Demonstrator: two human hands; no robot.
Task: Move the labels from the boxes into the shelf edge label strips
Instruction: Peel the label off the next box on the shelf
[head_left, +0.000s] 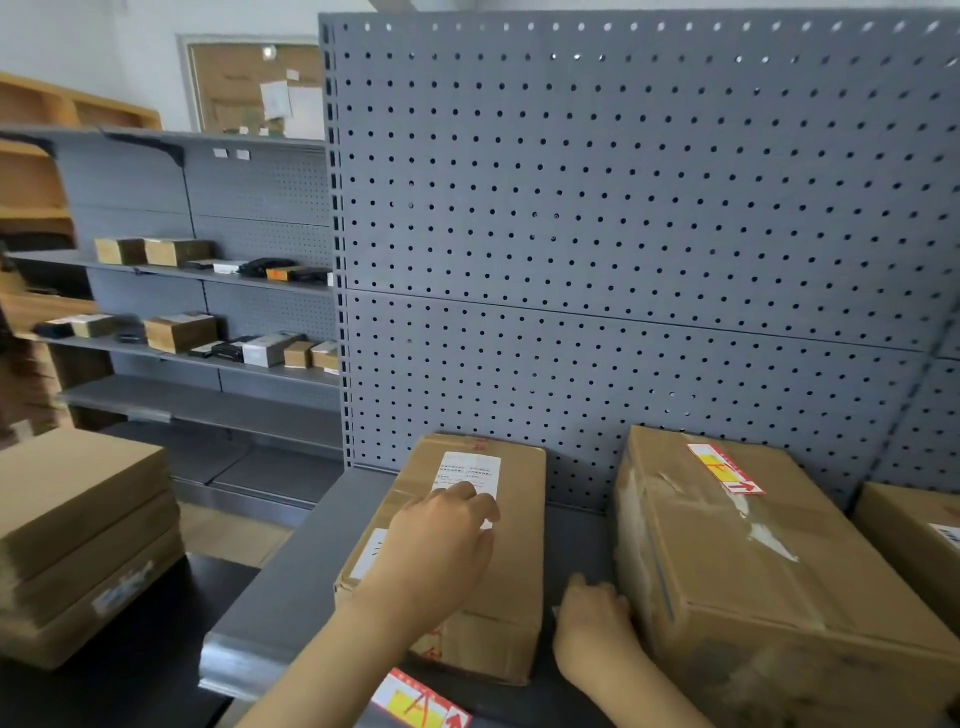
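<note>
A grey metal shelf (291, 582) with a perforated grey back panel (623, 218) fills the view. Three brown cardboard boxes stand on it: a narrow box (498, 597) at 6 o'clock, a larger taped box (779, 571) at 4 o'clock, and the corner of a third box (914, 525) at 3 o'clock.

A white printed label (470, 474) lies on top of the narrow box at its far end; the print is too small to read. The left hand (441, 540) rests on this box top, its fingers (467, 493) straight and spread narrowly, the tips touching the label's near edge. The right hand (592, 618) sits between the two boxes, touching the larger box's side; whether its fingers curl on anything cannot be told.

The larger box carries a red, yellow and white sticker (724, 468) with red arrows. A like sticker (421, 701) shows at the shelf's front edge at 6 o'clock.

At 9 o'clock a further grey shelving bay (208, 358) holds small boxes, beside stacked flat cardboard (78, 535) at 8 o'clock. A cork notice board (249, 88) hangs on the pale wall at 11 o'clock.
</note>
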